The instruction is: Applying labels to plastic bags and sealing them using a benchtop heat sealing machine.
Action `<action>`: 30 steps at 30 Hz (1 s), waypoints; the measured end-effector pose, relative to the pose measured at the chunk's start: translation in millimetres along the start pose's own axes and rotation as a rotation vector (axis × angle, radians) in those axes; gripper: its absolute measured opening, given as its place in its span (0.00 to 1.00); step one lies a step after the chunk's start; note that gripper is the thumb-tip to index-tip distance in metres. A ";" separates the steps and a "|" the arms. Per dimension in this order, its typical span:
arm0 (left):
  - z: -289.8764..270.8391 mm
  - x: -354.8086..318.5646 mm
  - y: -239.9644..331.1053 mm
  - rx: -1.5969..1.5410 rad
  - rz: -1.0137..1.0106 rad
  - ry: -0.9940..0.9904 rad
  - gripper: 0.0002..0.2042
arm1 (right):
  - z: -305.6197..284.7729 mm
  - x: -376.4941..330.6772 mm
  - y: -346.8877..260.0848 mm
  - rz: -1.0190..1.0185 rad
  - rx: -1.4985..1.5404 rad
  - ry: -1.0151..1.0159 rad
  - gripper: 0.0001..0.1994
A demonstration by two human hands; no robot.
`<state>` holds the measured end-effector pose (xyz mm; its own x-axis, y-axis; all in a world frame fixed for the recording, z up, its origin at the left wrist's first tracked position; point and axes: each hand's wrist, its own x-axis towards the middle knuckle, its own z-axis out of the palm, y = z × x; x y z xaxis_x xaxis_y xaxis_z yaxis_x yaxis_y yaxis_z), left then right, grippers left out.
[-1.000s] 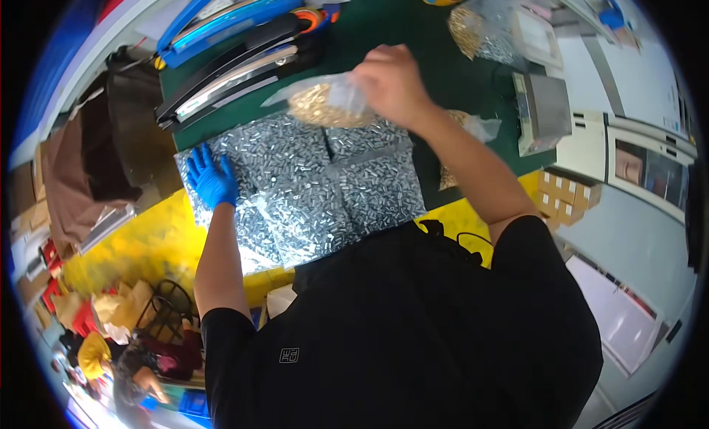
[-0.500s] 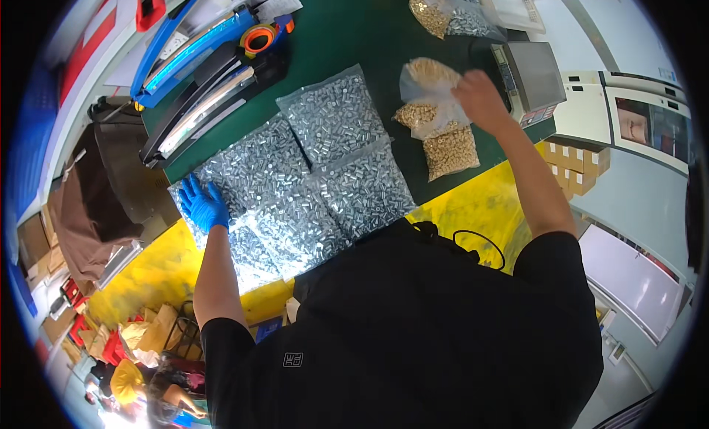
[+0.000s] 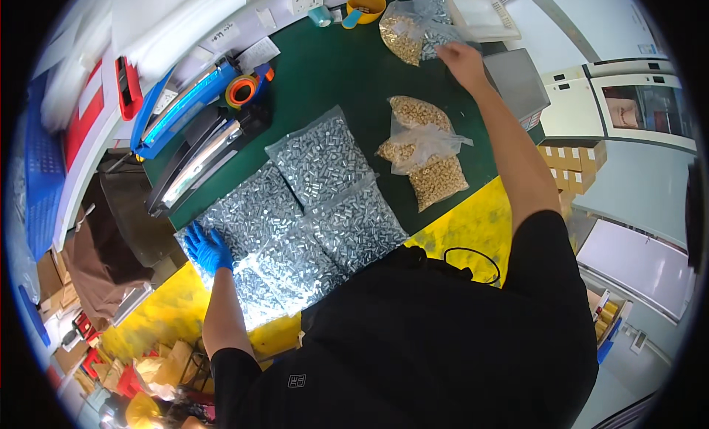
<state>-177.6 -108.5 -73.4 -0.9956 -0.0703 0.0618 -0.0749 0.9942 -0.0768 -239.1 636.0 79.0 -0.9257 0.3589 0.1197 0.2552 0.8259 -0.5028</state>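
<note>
My left hand [image 3: 209,250], in a blue glove, lies flat with fingers spread on the left edge of several clear bags of small silver metal sleeves [image 3: 317,159]. These bags lie side by side along the table's near edge. My bare right hand [image 3: 461,66] reaches to the far right. Its curled fingers are at the edge of a clear bag of silver metal pieces [image 3: 439,39]; the fingertips are partly hidden. Beside that bag sits a clear bag of brass-coloured pieces [image 3: 401,39]. Nearer me, more bags of brass-coloured pieces [image 3: 437,182] lie together, apart from both hands.
Blue and black bag sealers [image 3: 193,159] stand at the left, with a tape dispenser [image 3: 242,91] beside them. A yellow bowl [image 3: 365,7] and a white tray [image 3: 480,15] are at the back. A grey scale [image 3: 515,82] stands on the table's right side.
My right hand has let go of the nearer brass-piece bag and moved away to the far bags. My left hand stays on the silver bags. The view has shifted, showing more of the table's back.
</note>
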 end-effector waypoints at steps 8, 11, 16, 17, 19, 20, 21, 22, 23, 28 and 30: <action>-4.3 1.4 6.6 -0.032 -0.018 0.015 0.30 | 109.2 59.1 28.9 0.134 -0.148 0.461 0.29; 1.3 3.4 2.4 -0.024 -0.019 0.000 0.30 | 118.8 71.2 26.7 0.114 -0.030 0.468 0.20; 0.0 8.9 9.7 -0.071 0.002 -0.009 0.29 | 98.3 70.3 41.4 0.100 -0.085 0.570 0.12; -3.1 2.0 3.0 -0.057 -0.037 -0.010 0.29 | 99.6 64.3 23.8 0.131 -0.090 0.476 0.11; -12.4 -4.9 1.9 -0.108 -0.056 -0.010 0.28 | 90.8 48.3 9.0 0.039 0.015 0.494 0.09; -6.2 -4.3 -0.1 -0.117 -0.053 0.002 0.29 | 89.0 42.8 12.0 -0.081 0.135 0.594 0.09; -8.9 -1.8 5.6 -0.120 -0.058 -0.016 0.29 | 79.1 34.0 5.3 -0.127 0.131 0.611 0.09; -10.8 -4.0 3.8 -0.116 -0.070 -0.015 0.29 | 69.8 20.7 -26.3 -0.108 0.160 0.570 0.09; -11.4 -3.7 4.0 -0.119 -0.076 -0.012 0.29 | 55.4 11.6 -45.1 -0.098 0.142 0.564 0.09; -7.5 2.5 7.5 -0.121 -0.066 -0.015 0.30 | 20.4 -55.3 -122.2 -0.186 0.179 0.304 0.09; -4.1 5.0 3.4 -0.109 -0.071 -0.020 0.30 | 22.0 -86.9 -155.7 -0.240 0.261 0.223 0.10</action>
<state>-182.6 -105.1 -69.2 -0.9890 -0.1413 0.0435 -0.1397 0.9895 0.0362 -204.5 466.6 128.0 -0.8599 0.2788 0.4276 -0.0660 0.7700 -0.6346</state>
